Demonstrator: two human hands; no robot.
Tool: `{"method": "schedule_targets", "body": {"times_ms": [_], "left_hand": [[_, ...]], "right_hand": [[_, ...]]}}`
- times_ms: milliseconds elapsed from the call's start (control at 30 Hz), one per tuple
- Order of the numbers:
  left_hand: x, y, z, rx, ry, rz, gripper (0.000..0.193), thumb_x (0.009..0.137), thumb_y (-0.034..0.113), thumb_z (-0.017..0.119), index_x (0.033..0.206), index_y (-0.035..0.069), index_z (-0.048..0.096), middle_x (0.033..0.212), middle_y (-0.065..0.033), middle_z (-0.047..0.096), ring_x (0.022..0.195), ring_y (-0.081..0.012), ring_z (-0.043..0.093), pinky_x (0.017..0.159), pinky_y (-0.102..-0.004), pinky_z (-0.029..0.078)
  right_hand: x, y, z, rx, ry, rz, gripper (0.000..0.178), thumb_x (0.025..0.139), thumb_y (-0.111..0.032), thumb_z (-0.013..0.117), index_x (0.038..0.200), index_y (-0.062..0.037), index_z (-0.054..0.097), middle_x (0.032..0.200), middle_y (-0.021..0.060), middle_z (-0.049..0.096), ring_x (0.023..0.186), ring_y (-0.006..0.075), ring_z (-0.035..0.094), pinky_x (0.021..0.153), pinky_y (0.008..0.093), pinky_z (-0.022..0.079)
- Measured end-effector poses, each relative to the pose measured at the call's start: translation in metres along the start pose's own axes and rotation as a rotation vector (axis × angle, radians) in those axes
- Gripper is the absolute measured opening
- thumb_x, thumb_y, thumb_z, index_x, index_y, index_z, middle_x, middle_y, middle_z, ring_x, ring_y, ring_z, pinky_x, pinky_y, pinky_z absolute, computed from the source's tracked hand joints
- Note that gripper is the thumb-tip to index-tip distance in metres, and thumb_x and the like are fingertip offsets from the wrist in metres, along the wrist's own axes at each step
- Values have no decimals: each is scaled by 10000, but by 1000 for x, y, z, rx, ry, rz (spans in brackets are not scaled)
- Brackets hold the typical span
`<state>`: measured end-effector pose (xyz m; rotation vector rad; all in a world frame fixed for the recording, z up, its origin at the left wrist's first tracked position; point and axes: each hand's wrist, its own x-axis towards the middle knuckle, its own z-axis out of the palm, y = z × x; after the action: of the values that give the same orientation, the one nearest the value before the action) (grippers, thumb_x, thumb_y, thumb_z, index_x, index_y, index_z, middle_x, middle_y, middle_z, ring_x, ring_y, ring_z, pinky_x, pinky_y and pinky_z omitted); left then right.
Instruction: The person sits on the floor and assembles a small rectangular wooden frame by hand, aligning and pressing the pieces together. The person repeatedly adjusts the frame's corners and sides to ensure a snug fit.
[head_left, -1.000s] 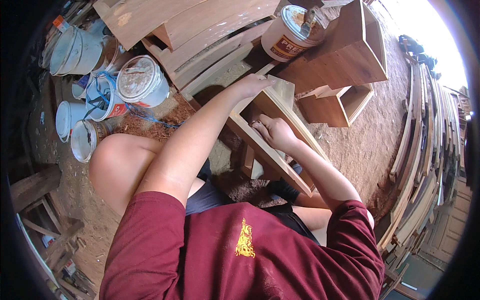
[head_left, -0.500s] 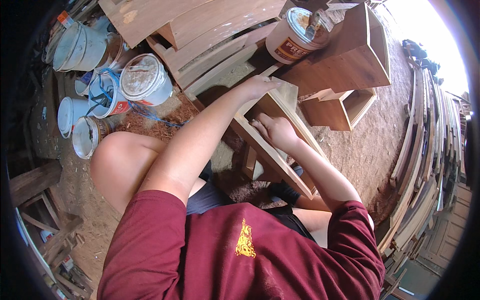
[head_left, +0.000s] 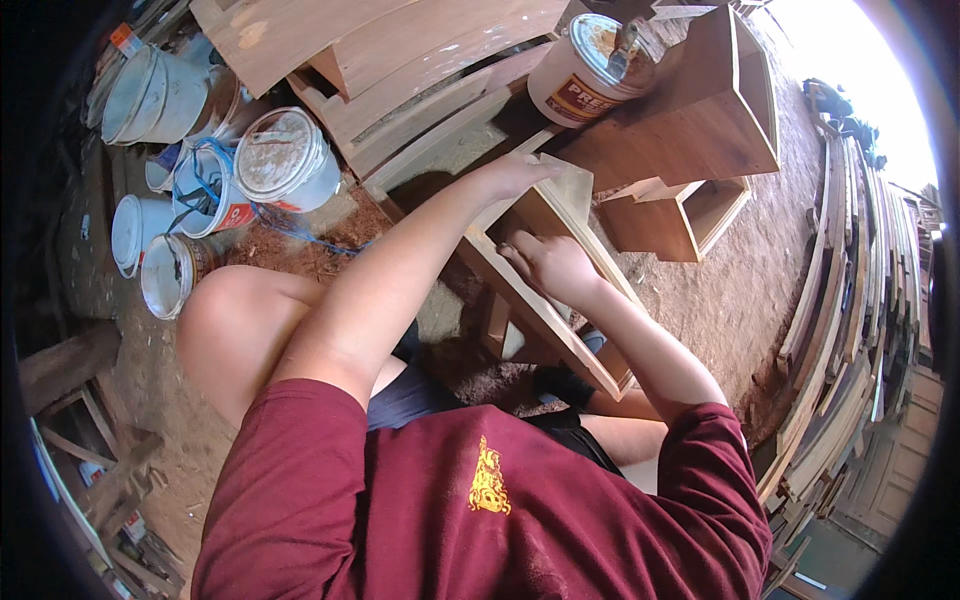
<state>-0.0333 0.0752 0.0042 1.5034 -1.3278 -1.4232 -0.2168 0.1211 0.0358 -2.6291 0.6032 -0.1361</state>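
**A long, pale, open wooden box (head_left: 548, 318) sits on a slant**

The biggest thing is a wide, light brown wooden piece with flat boards (head_left: 440, 62), at the top. To its right, a reddish-brown wooden box with an open end (head_left: 672, 125) leans over. The long box is in front of the person's body. Its long way runs from the far left down to the near right, and its open side faces up. A round white plastic bucket with a lid (head_left: 572, 78) is past it, farther away. The left hand (head_left: 515, 177) lies on the far end of the long box; I cannot tell if it squeezes the wood. The right hand (head_left: 555, 268) is inside, with bent fingers; I cannot tell if they hold anything. A small tool (head_left: 622, 52) lies on the bucket's lid.
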Motion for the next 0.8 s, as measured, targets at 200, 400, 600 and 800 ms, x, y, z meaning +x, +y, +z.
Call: {"method": "schedule_targets", "body": {"times_ms": [200, 400, 600, 800], "left_hand": [[2, 7, -1, -65, -52, -86, 642, 944, 449, 643, 1303, -80, 589, 1282, -204, 641, 1150, -221, 597, 1016, -349, 446], [-2, -2, -3, 7, 7, -9, 717, 910, 586, 611, 1121, -97, 668, 1103, -218, 695, 1026, -276, 636, 908, -392, 476], [6, -4, 0, -115, -17, -69, 629, 932, 455, 657, 1266, -77, 621, 1204, -204, 678, 1105, -228, 619, 987, -353, 465], [16, -27, -7, 5, 8, -30, 699, 923, 540, 632, 1218, -93, 627, 1223, -219, 658, 1122, -253, 600, 976, -373, 449]], "right_hand": [[29, 2, 6, 99, 53, -31, 278, 1029, -369, 493, 1081, -105, 562, 712, 188, 653, 675, 423, 646, 614, 537, 496], [-2, 9, 3, 37, -56, 6, 283, 1031, -371, 491, 976, -97, 536, 667, 185, 618, 652, 425, 636, 611, 546, 492], [40, 4, 7, 71, -6, -56, 274, 1033, -365, 483, 1018, -98, 546, 699, 194, 641, 665, 427, 641, 618, 555, 490], [7, -1, 3, 32, -56, 6, 294, 1033, -380, 479, 1030, -97, 557, 704, 193, 650, 668, 421, 648, 619, 549, 495]]}}
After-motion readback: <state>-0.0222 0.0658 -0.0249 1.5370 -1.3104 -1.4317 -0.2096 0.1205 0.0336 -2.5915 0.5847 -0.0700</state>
